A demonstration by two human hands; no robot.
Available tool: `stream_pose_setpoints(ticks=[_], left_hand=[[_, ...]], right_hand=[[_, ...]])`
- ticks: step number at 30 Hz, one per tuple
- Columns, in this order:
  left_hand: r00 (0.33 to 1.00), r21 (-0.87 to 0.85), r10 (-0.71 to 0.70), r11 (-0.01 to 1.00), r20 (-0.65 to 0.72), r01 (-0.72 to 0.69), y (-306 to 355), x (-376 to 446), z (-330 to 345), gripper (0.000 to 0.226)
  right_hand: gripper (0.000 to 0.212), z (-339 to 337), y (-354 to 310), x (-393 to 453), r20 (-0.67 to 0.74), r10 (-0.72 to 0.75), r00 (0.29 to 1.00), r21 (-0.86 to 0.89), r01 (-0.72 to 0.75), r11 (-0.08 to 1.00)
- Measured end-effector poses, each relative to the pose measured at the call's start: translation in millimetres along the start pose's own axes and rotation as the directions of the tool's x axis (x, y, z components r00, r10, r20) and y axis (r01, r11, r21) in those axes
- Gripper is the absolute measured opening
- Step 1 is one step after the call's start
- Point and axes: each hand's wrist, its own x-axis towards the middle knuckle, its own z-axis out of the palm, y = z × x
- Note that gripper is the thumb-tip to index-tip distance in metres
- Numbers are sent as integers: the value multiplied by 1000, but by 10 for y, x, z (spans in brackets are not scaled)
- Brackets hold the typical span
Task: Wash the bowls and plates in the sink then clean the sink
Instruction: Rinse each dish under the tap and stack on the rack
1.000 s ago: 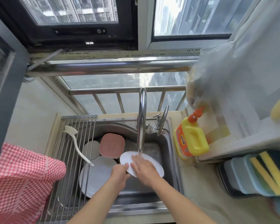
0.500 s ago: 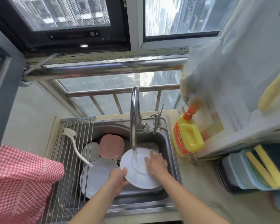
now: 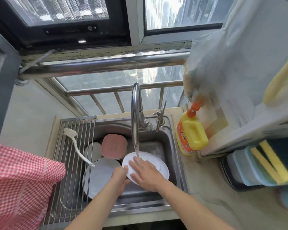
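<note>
A white plate (image 3: 161, 166) is held tilted over the steel sink (image 3: 171, 141) under the running tap (image 3: 135, 103). My left hand (image 3: 119, 177) grips the plate's left rim. My right hand (image 3: 144, 173) lies flat on the plate's face with straight fingers, and the water falls onto them. Left of this, a large white plate (image 3: 100, 176), a small round bowl (image 3: 92, 151) and a pink square dish (image 3: 114, 146) lie in the sink.
A roll-up steel rack (image 3: 65, 163) covers the sink's left part, with a white dish brush (image 3: 76, 145) on it. A red checked cloth (image 3: 18, 183) hangs at the left. A yellow detergent bottle (image 3: 191, 135) stands right of the sink, sponges (image 3: 273, 158) further right.
My right hand has slid from the plate's right side across its face to the left, under the water stream. The plate has tilted and turned in my left hand.
</note>
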Motion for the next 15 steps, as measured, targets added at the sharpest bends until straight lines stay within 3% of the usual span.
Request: stream_pose_setpoints(ticks=[6,9,12,15], left_hand=[[999,-43,31,999,-43,-33,121,101,49,35],[998,-53,39,998,44,-37,249,-64,176,29],[988,-59,47,997,145,-39,353,-270,314,34],[958,239,101,956,269,-168,344,-338,407,34]], right_hand=[[83,-138,185,-380,30,78,996,-126,-74,989],[64,-210,179,-363,-87,289,953,-31,-292,956],[31,-223,191,-316,-183,430,884,149,-407,901],[22,-211,179,-262,-208,538,817,309,-467,829]])
